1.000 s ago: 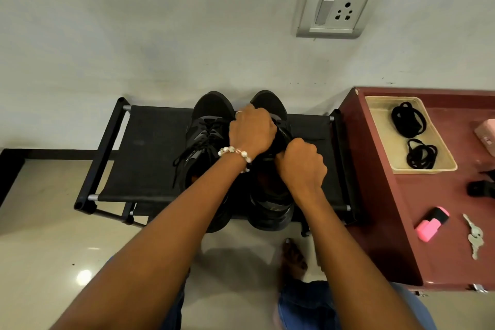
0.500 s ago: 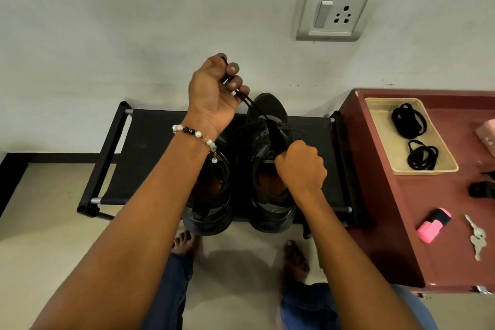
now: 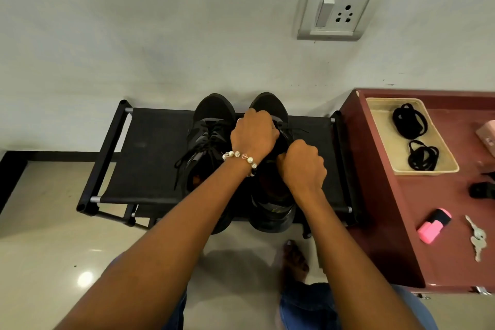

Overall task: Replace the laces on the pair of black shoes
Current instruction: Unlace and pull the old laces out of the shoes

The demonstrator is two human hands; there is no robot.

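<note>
- Head view: the pair of black shoes point(image 3: 211, 126) is stood side by side on a low black rack point(image 3: 150, 153) against the wall.
- The left hand point(image 3: 253, 134) is curled over the right shoe's laces point(image 3: 290, 130); the right hand point(image 3: 304, 166) is fisted at its tongue, though what is pinched cannot be told.
- Spare laces point(image 3: 409, 120) are kept in a tray point(image 3: 452, 169) on the tabletop point(image 3: 401, 209).
- Laces are judged soft, light and limp, best pinched near the tips.

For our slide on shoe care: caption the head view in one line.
Both hands, left hand and right hand, work the right black shoe on a black fabric rack.
</note>
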